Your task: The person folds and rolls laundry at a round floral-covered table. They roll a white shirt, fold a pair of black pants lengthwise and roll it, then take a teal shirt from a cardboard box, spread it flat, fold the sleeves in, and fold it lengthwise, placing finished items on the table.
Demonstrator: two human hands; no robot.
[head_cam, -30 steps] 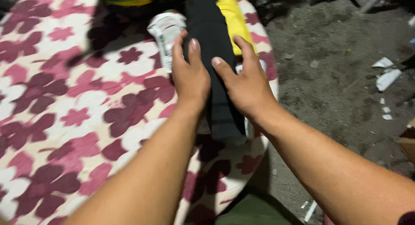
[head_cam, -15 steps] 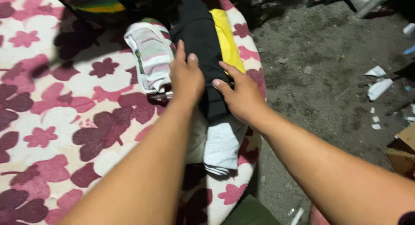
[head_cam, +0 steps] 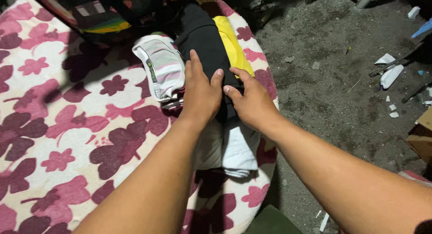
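- The round floral cloth point(head_cam: 67, 126), white with maroon flowers, is covering the work surface; all places below are taken relative to the black garment point(head_cam: 204, 40).
- The bare dirt ground point(head_cam: 342, 81) is lying to the right of the black garment, past the curved edge of the floral cloth, strewn with white scraps point(head_cam: 390, 72) and a cardboard piece point(head_cam: 423, 135); open room on that side, but off the surface.
- The black garment is lying folded as a long strip near the right edge of the cloth, running away from the person.
- A dark striped bundle point(head_cam: 94, 18) is sitting above and left of the black garment, in shadow; kind not readable.
- A white folded piece point(head_cam: 236, 148) is showing just below the black garment, partly under the forearms.
- A striped pale garment point(head_cam: 162, 67) is lying touching the black garment's left side, already folded.
- A yellow garment point(head_cam: 229, 40) is lying just right of it, close to the cloth's edge.
- The left hand point(head_cam: 201, 92) is pressing flat on the black garment, fingers together and extended, gripping nothing.
- The right hand point(head_cam: 253, 101) is resting beside it likewise, fingers flat and slightly spread.
- Judgement: folding looks nearly finished, smoothing under way; the wide bare cloth to the left is offering free room.
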